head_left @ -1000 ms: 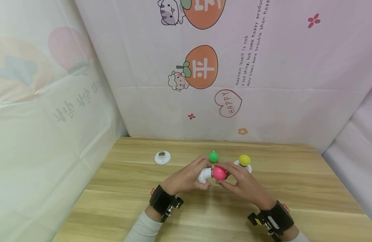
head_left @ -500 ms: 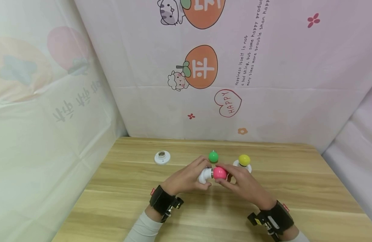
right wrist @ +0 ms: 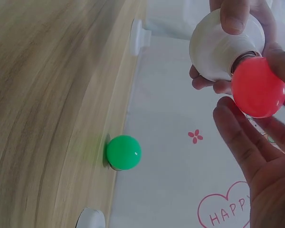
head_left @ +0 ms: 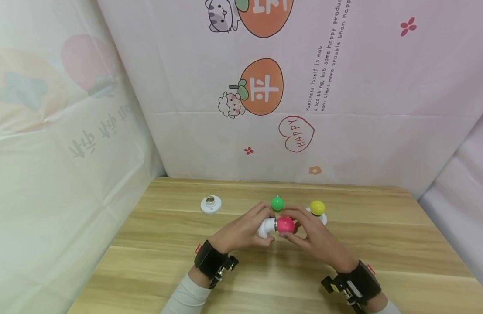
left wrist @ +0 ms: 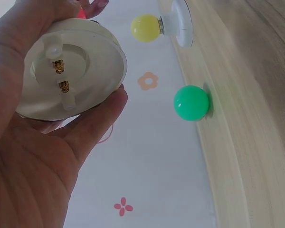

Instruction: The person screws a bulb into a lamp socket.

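The red bulb (head_left: 285, 224) is being held above the worktop (head_left: 147, 257), its metal screw base (right wrist: 243, 60) being aligned with the mouth of the white holder (head_left: 266, 227). The white holder is being gripped around its rim by the left hand (head_left: 241, 233), while the red bulb is being loosely encircled by the curled right hand (head_left: 313, 235), the thumb being laid against it; how hard the fingertips are being pressed cannot be told.

The step in hand is being judged as a turning of the bulb in the holder, the direction not being shown. It would be well done with the holder being kept still, both parts being kept in one line, and short, light twists being made, no force being used if the thread binds.

In the left wrist view the holder's underside and brass contacts (left wrist: 59, 66) are being revealed, both being hidden elsewhere. In the right wrist view more of the screw base is being exposed than from the head, where only a thin band is being shown. The yellow bulb (head_left: 317, 207) is being missed by the right wrist view; the green bulb (head_left: 277, 203) is being caught by all three.
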A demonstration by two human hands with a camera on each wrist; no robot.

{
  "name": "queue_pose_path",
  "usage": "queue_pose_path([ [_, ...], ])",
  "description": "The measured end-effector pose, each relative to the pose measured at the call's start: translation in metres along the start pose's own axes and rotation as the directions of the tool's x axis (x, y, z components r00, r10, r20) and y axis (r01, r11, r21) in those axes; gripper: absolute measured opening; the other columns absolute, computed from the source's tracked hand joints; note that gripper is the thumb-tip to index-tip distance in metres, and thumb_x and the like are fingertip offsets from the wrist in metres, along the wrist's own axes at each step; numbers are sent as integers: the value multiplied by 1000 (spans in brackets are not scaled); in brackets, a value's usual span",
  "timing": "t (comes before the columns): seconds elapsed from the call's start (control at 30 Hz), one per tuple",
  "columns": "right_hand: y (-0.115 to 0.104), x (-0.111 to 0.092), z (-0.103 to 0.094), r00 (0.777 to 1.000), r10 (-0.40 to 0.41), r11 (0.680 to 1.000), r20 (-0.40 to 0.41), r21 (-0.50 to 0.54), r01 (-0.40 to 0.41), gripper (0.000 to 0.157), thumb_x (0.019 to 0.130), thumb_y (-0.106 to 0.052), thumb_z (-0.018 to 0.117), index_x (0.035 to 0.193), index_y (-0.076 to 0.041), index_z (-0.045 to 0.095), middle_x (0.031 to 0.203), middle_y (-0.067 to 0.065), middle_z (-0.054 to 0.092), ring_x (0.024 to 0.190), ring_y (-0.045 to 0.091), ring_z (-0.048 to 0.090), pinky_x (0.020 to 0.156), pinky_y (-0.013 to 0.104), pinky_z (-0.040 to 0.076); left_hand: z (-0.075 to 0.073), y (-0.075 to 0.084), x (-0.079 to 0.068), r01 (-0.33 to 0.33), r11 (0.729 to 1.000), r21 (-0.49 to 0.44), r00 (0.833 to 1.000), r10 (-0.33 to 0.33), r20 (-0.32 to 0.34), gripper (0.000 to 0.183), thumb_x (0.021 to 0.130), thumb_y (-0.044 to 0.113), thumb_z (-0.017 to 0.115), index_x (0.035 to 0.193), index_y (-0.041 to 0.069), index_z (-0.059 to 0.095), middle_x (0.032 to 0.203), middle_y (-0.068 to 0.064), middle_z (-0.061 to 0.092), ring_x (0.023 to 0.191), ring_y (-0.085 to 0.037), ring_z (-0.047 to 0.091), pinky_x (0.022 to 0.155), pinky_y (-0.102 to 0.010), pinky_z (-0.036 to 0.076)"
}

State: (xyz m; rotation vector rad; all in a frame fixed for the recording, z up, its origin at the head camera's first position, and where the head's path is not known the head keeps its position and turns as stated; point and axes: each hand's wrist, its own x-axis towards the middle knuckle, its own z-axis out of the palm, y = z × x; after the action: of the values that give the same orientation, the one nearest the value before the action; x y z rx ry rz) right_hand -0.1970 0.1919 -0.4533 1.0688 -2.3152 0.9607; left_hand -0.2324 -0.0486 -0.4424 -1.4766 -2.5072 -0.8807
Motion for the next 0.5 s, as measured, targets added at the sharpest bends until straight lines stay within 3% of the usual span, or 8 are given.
queue_pose_path([
  [0.1, 0, 1, 0, 999, -50, 999, -2, 7, 50, 51, 79, -16, 78, 125, -18, 57, 127, 2, 54, 102, 9, 54, 70, 25, 55, 0, 0, 0, 4, 1000, -9, 1000, -4, -1, 49, 82, 30, 72, 122, 16, 47, 123, 6, 43, 99, -4, 47, 79, -10, 46],
  [0.3, 0, 1, 1, 996, -94, 996, -9, -3, 94, 59, 72, -10, 82, 125, -16, 58, 127, 4, 54, 110, 13, 54, 79, 30, 56, 1, -1, 0, -3, 1000, -14, 1000, 3, -8, 49, 82, 29, 73, 122, 17, 47, 122, 6, 43, 100, -4, 46, 80, -11, 45],
  [0.5, -1, 2, 0, 995, -97, 995, -28, -19, 97, 57, 74, -11, 81, 126, -13, 59, 127, 1, 56, 101, 10, 55, 71, 26, 55, 1, -2, 0, -6, 1000, -12, 1000, 6, -11, 51, 81, 30, 73, 122, 17, 47, 121, 6, 43, 100, -4, 46, 80, -11, 45],
])
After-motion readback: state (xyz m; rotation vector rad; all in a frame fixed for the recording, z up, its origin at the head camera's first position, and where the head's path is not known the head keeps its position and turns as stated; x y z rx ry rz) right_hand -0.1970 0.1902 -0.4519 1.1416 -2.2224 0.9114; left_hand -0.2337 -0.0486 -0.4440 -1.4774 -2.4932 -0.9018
